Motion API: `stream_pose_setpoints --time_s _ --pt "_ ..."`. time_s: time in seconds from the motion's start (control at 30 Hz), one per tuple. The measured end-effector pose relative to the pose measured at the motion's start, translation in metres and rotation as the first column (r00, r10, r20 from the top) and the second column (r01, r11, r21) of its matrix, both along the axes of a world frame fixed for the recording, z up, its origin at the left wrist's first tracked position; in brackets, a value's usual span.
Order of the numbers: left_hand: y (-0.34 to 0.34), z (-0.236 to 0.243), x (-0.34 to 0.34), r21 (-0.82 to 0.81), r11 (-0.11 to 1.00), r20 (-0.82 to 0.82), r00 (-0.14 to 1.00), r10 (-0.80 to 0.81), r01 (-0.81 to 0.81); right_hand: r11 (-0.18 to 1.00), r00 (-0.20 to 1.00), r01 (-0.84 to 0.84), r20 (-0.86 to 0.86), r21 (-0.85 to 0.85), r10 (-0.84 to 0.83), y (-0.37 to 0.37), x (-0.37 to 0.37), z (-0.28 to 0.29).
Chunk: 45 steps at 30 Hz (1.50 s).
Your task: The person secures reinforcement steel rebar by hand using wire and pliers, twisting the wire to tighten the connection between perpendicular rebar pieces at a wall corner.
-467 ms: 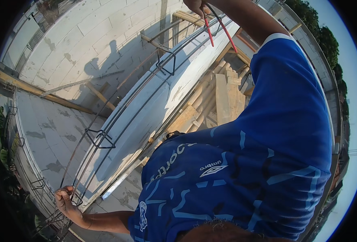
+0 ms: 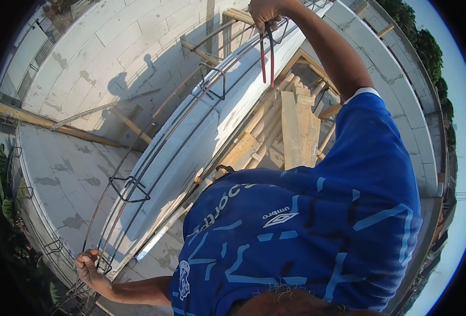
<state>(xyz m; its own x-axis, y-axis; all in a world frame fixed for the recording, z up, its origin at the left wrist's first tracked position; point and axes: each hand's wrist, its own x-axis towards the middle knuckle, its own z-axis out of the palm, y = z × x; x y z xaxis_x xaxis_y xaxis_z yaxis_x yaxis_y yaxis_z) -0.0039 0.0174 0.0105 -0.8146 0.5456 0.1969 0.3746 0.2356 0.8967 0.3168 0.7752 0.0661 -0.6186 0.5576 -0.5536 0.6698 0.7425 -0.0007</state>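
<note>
Red-handled pincers [image 2: 267, 58] clamped in right hand [image 2: 266, 15], 12 o'clock | left hand [image 2: 92, 273], 8 o'clock: grip unclear | steady dark steel-rod cage [image 2: 223, 84]

The bare right hand [image 2: 266, 16] holds long red-handled pincers [image 2: 263, 60]; the bare left hand [image 2: 91, 269] is at a dark steel rebar cage [image 2: 133, 201].

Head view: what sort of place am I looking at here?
Most likely an outdoor building site: a steel rebar cage runs along a pale wall, an unplastered block wall stands beyond it, and wooden planks lie below.
</note>
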Motion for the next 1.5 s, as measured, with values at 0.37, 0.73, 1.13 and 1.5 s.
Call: stream_pose_setpoints --time_s 0.37,0.73,1.13,1.5 --pt "-0.012 -0.007 -0.002 0.026 1.0 0.066 0.998 -0.016 0.014 0.947 0.572 0.31 -0.812 0.08 -0.119 -0.052 0.042 -0.046" --pt "0.004 0.023 0.024 0.103 0.993 -0.072 0.995 0.072 -0.064 0.955 -0.051 0.024 -0.955 -0.295 -0.294 -0.286 0.018 -0.027" --pt "0.029 0.036 0.086 -0.001 1.0 -0.442 0.897 0.0 -0.001 0.791 -0.017 -0.6 -0.987 -0.118 -0.16 -0.51 -0.134 -0.021" --pt "0.028 0.023 0.081 0.2 0.975 -0.122 0.99 -0.075 0.099 0.48 -0.018 -0.831 -0.85 -0.28 -0.527 -0.541 -0.187 -0.024"
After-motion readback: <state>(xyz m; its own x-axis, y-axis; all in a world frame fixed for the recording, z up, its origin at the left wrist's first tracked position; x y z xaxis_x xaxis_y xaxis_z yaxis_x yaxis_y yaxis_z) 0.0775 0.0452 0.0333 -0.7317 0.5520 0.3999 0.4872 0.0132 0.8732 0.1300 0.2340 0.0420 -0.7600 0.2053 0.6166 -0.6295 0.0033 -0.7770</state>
